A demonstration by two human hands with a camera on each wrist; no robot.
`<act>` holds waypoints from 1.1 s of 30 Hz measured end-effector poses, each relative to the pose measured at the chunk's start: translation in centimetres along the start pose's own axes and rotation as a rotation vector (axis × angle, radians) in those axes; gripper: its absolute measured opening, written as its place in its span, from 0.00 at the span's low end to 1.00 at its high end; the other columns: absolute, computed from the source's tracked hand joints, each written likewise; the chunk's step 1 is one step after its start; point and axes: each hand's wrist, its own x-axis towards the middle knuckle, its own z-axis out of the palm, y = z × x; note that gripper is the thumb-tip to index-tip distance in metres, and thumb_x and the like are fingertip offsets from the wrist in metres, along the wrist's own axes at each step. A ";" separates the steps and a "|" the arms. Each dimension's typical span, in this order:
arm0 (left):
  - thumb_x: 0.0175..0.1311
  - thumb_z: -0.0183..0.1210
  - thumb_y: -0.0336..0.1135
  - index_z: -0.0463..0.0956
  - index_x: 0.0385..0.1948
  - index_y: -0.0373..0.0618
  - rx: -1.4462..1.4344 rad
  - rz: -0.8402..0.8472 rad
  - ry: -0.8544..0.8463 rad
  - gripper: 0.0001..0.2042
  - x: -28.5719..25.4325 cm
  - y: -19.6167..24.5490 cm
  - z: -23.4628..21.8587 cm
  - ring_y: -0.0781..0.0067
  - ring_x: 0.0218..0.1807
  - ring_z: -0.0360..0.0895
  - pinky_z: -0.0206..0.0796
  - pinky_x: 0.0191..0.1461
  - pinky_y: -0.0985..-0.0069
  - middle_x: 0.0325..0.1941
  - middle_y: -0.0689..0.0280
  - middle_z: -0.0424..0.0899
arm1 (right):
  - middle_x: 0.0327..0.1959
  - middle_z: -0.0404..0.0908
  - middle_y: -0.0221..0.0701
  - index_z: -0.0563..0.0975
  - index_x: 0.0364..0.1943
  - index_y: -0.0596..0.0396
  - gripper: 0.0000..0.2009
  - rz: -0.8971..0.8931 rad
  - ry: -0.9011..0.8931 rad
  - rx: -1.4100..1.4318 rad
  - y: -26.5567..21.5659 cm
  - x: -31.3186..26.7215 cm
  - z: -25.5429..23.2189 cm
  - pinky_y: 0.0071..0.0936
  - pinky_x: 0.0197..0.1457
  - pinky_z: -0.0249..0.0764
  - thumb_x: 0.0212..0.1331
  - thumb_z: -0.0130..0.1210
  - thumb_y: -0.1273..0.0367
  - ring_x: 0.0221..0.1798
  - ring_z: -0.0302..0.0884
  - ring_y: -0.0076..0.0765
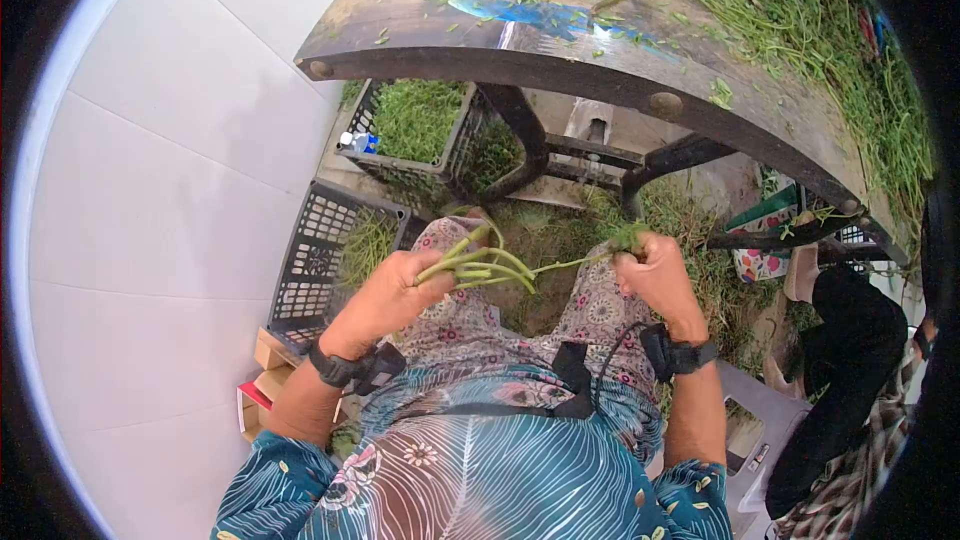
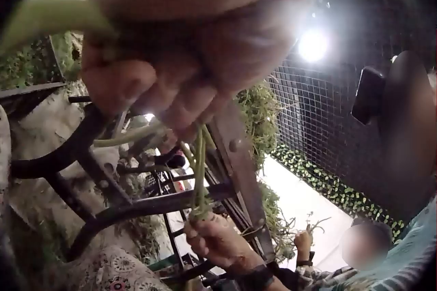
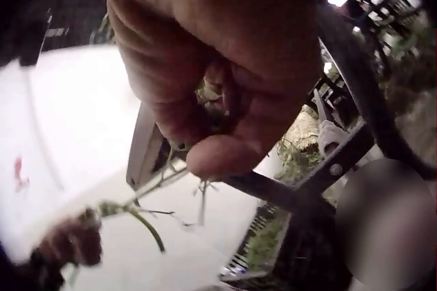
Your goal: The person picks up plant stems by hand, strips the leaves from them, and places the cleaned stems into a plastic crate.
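In the head view, the left hand [image 1: 395, 292] grips a small bunch of green stems [image 1: 490, 265], which loop out to the right over the lap. The right hand [image 1: 660, 280] pinches a leafy green tip [image 1: 628, 237], and a thin stem stretches between both hands. Curled fingers of the left hand [image 2: 171, 66] fill the top of the left wrist view, stems hanging beneath them. From the right wrist view, the right hand [image 3: 225, 66] has thumb and fingers closed round a thin stem [image 3: 160, 180].
A wooden table [image 1: 600, 65] strewn with greens curves across the front. Under and beside it stand a black crate of leaves [image 1: 450, 165] and another black crate [image 1: 315, 260] at the left. Cut greens cover the floor. Another person's dark-clothed leg [image 1: 850, 340] is at the right.
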 end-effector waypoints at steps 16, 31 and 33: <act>0.64 0.47 0.34 0.70 0.33 0.40 -0.435 -0.134 0.071 0.07 -0.5 0.6 -0.5 0.88 0.20 0.56 0.50 0.22 0.85 0.18 0.78 0.62 | 0.34 0.76 0.39 0.70 0.38 0.65 0.07 0.078 0.223 1.204 3.5 1.0 -4.5 0.19 0.29 0.76 0.55 0.48 0.77 0.28 0.75 0.30; 0.61 0.53 0.31 0.67 0.45 0.44 -1.397 -0.173 0.146 0.12 -0.7 -4.3 -2.6 0.69 0.32 0.77 0.71 0.44 0.60 0.32 0.64 0.77 | 0.35 0.77 0.37 0.70 0.38 0.58 0.07 0.110 -0.174 0.891 -0.9 1.3 4.0 0.27 0.32 0.76 0.55 0.48 0.77 0.31 0.76 0.30; 0.61 0.53 0.30 0.67 0.44 0.45 -1.438 -0.177 0.164 0.11 -0.9 -5.5 -3.0 0.69 0.30 0.76 0.71 0.42 0.62 0.31 0.64 0.77 | 0.35 0.77 0.36 0.71 0.38 0.57 0.07 0.105 -0.230 0.866 -1.7 1.3 4.9 0.27 0.32 0.76 0.55 0.48 0.77 0.30 0.76 0.30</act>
